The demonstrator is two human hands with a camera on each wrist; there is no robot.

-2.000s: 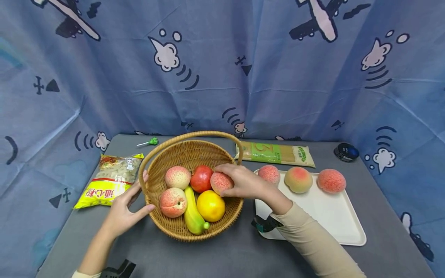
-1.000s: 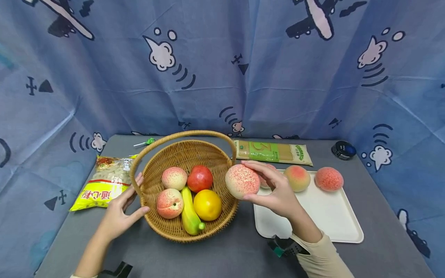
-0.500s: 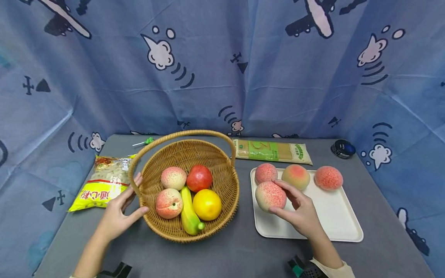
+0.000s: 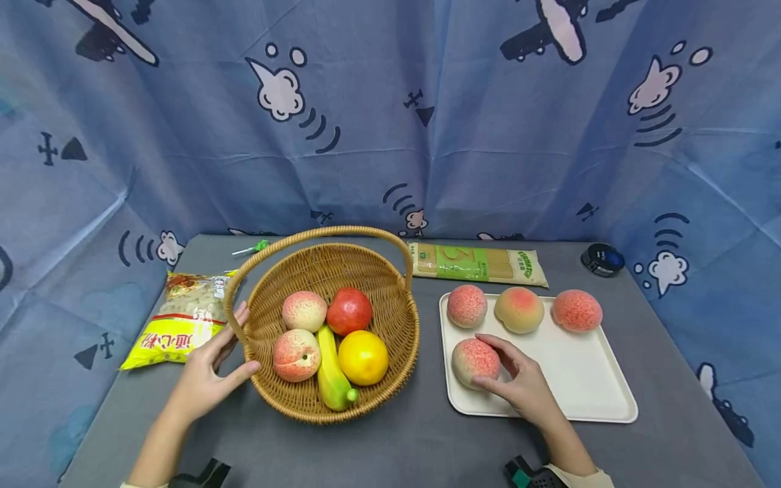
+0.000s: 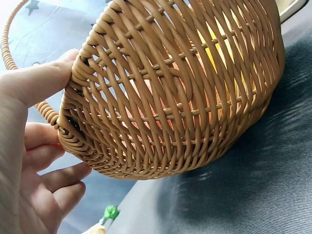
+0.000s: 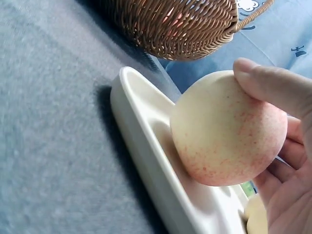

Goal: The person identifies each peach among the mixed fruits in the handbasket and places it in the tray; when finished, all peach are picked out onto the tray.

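My right hand [image 4: 521, 383] holds a pink-speckled peach [image 4: 474, 362] between thumb and fingers, at the left side of a white tray [image 4: 594, 396]. In the right wrist view the pale underside of this peach [image 6: 226, 129] shows over the tray's rim; whether it touches the tray I cannot tell. On the tray's far side lie a pink peach [image 4: 466, 306], a yellow-pink peach [image 4: 520, 310] and a redder peach [image 4: 577, 311]. My left hand [image 4: 204, 379] rests against the wicker basket's [image 4: 399, 325] left side, thumb and fingers spread either side of the handle's base [image 5: 48, 112].
The basket contains two peaches [image 4: 297, 355], a red round fruit [image 4: 350, 312], a banana [image 4: 333, 373] and an orange [image 4: 363, 358]. Around it lie a pasta bag [image 4: 186, 322], a green lollipop [image 4: 261, 245] and a noodle packet [image 4: 478, 263]. A round black device [image 4: 603, 259] sits far right.
My right hand has taken the peach out of the basket, carried it right and lowered it to the tray's left side. The left hand has stayed at the basket.
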